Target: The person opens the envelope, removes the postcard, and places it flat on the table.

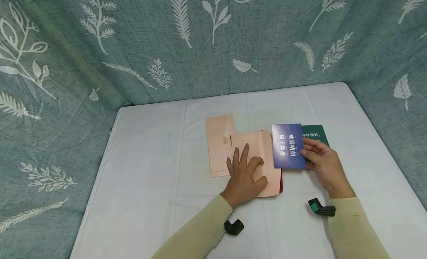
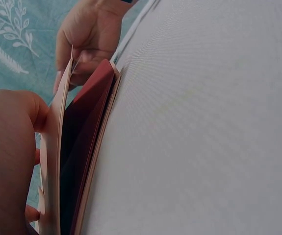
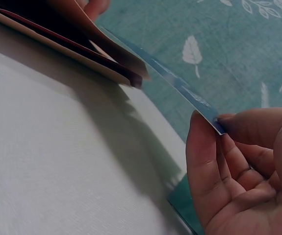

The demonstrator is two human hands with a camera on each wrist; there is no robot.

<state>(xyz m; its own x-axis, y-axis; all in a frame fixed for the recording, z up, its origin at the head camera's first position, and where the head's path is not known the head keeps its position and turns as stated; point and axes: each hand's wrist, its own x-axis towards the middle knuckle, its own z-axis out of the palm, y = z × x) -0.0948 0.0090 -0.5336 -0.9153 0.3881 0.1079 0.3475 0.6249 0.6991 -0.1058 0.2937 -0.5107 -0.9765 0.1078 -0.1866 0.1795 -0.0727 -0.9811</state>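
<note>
My left hand (image 1: 245, 177) rests with spread fingers on a pale pink paper envelope (image 1: 272, 179). Dark red card or paper (image 1: 281, 183) peeks out along the envelope's right edge. In the left wrist view the envelope's layers gape, and the red piece (image 2: 99, 81) shows between them. Between thumb and fingers, my right hand (image 1: 328, 166) pinches the right edge of a blue card (image 1: 280, 131) printed with white characters. The card's left edge lies close to the envelope's flap side, and in the right wrist view the blue card (image 3: 180, 85) slants up toward the envelope.
A second pink envelope (image 1: 218, 151) lies to the left, partly under the first. Behind the blue card and right hand is a dark green card (image 1: 315, 131) with light characters. A white cloth (image 1: 150, 158) covers the table, and leafy teal curtains (image 1: 143, 40) hang around it.
</note>
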